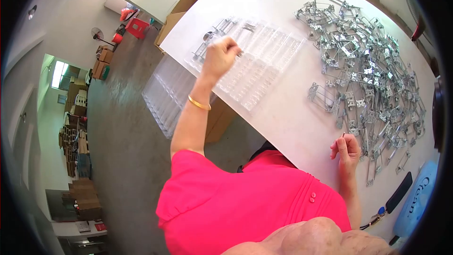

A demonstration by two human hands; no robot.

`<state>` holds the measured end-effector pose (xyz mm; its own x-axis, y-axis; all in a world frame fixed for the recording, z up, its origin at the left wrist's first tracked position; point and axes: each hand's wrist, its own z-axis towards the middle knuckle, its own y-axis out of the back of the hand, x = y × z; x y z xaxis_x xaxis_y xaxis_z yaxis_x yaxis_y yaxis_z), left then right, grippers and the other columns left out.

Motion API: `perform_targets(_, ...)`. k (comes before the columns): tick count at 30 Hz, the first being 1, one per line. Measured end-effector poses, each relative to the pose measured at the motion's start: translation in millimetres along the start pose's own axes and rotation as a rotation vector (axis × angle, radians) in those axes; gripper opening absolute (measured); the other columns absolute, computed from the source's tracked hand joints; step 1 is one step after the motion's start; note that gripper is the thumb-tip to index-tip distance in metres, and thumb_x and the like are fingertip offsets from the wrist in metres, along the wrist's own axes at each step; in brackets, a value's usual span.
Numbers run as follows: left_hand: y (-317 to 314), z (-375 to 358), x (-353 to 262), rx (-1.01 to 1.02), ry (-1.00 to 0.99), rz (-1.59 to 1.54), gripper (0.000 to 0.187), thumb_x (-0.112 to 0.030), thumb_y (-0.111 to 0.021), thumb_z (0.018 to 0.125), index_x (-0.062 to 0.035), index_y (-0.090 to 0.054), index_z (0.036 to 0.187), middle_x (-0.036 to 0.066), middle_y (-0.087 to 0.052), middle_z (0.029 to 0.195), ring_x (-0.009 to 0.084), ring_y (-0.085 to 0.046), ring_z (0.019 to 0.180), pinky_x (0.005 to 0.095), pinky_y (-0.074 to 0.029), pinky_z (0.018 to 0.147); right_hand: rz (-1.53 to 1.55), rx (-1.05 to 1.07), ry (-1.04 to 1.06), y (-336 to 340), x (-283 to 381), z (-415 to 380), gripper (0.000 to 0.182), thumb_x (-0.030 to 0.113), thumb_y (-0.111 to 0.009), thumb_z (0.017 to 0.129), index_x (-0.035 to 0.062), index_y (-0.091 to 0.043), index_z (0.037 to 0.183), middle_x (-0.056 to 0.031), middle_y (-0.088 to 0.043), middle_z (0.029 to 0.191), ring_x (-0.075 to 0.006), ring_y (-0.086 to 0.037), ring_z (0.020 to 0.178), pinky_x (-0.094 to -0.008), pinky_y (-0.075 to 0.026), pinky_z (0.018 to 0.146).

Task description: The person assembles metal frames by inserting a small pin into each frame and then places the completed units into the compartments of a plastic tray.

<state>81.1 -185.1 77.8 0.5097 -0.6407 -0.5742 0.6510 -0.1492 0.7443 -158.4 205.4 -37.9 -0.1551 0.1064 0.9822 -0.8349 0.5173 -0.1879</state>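
Observation:
My left hand (219, 60) is closed above a clear plastic tray (271, 68) with rows of moulded compartments. It is slightly smeared by motion, and a dark bit shows by its fingertips, too small to name. Several metal bracket assemblies (222, 29) lie at the tray's far left, partly behind this hand. My right hand (347, 151) is closed with fingertips pinched together near the table's front edge. A tiny dark tip pokes out there; its kind is hidden. Beside this hand spreads a large heap of silvery metal bracket assemblies (373, 75).
The white table (302, 134) carries a black phone-like object (399, 192) with a cord and a blue "Clean" package (417, 200) at the right. More clear trays (165, 94) sit below its left edge, near cardboard boxes (222, 120). A red stool (137, 28) stands farther back.

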Motion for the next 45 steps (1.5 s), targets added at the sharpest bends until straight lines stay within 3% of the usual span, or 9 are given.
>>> perform_targets(7,3.9,88.7,104.9,0.101,0.167,0.203,0.011,-0.01,-0.071,0.086,0.0015,-0.069,0.086,0.009,-0.07,0.071,0.0137,-0.066,0.059,0.0287,-0.054,0.058,0.009,-0.015,-0.03,3.3,-5.3,1.9,0.015,0.018,-0.059,0.104,0.0059,-0.058,0.095,-0.0049,-0.064,0.077,-0.009,-0.055,0.056,-0.0235,-0.045,0.051)
perform_targets(23,-28.5,134.1,141.6,0.233,0.344,0.211,0.008,-0.008,-0.071,0.084,-0.0006,-0.069,0.085,0.01,-0.07,0.074,0.0146,-0.067,0.059,0.0309,-0.057,0.055,0.011,-0.013,-0.112,0.3,3.5,4.0,0.017,0.018,-0.062,0.103,0.0053,-0.058,0.093,-0.0048,-0.065,0.077,-0.0088,-0.057,0.059,-0.0239,-0.046,0.054)
perform_targets(26,-33.6,136.2,146.6,0.259,0.348,0.237,0.01,-0.01,-0.073,0.083,-0.0011,-0.07,0.085,0.01,-0.071,0.075,0.0159,-0.068,0.061,0.0326,-0.057,0.059,0.01,-0.016,-0.127,-0.3,5.6,3.7,0.017,0.018,-0.062,0.103,0.0053,-0.058,0.093,-0.0047,-0.065,0.077,-0.0088,-0.057,0.059,-0.0239,-0.047,0.054)
perform_targets(28,-38.4,138.4,152.9,0.257,0.223,0.402,0.014,-0.016,-0.076,0.081,-0.003,-0.072,0.085,0.012,-0.073,0.08,0.0208,-0.071,0.073,0.0362,-0.058,0.07,0.005,-0.019,-0.137,-0.7,5.7,4.4,0.017,0.018,-0.062,0.103,0.0052,-0.058,0.093,-0.0047,-0.065,0.077,-0.0089,-0.057,0.059,-0.0239,-0.047,0.054)
perform_targets(29,-39.7,138.8,154.6,0.254,0.222,0.402,0.014,-0.016,-0.076,0.081,-0.003,-0.072,0.085,0.012,-0.073,0.08,0.0208,-0.071,0.073,0.0362,-0.058,0.07,0.006,-0.017,-0.136,-0.5,5.4,4.3,0.017,0.018,-0.062,0.103,0.0053,-0.058,0.093,-0.0047,-0.065,0.077,-0.0089,-0.057,0.059,-0.0239,-0.047,0.054)
perform_targets(31,-43.2,137.9,158.1,0.246,0.216,0.478,0.018,-0.021,-0.078,0.08,-0.005,-0.074,0.087,0.014,-0.075,0.089,0.026,-0.072,0.088,0.0383,-0.056,0.083,0.005,-0.015,-0.134,-0.3,4.8,4.3,0.017,0.018,-0.062,0.103,0.0053,-0.057,0.093,-0.0047,-0.065,0.077,-0.009,-0.057,0.059,-0.024,-0.047,0.054)
perform_targets(40,-47.7,138.6,156.0,0.283,0.277,0.517,0.021,-0.022,-0.077,0.08,-0.0054,-0.077,0.093,0.018,-0.075,0.096,0.0307,-0.072,0.095,0.0396,-0.055,0.088,0.007,-0.025,-0.103,1.3,-2.4,3.2,0.014,0.017,-0.061,0.103,0.0057,-0.057,0.095,-0.0055,-0.064,0.075,-0.0098,-0.057,0.055,-0.0247,-0.046,0.05)
perform_targets(45,-53.2,137.0,164.2,0.274,0.267,0.475,0.021,-0.022,-0.075,0.081,-0.0053,-0.077,0.094,0.02,-0.075,0.097,0.0316,-0.072,0.097,0.0401,-0.055,0.09,0.022,-0.011,-0.152,0.0,4.0,3.2,0.015,0.017,-0.063,0.102,0.0056,-0.057,0.094,-0.0049,-0.065,0.077,-0.0091,-0.057,0.059,-0.0245,-0.047,0.054)
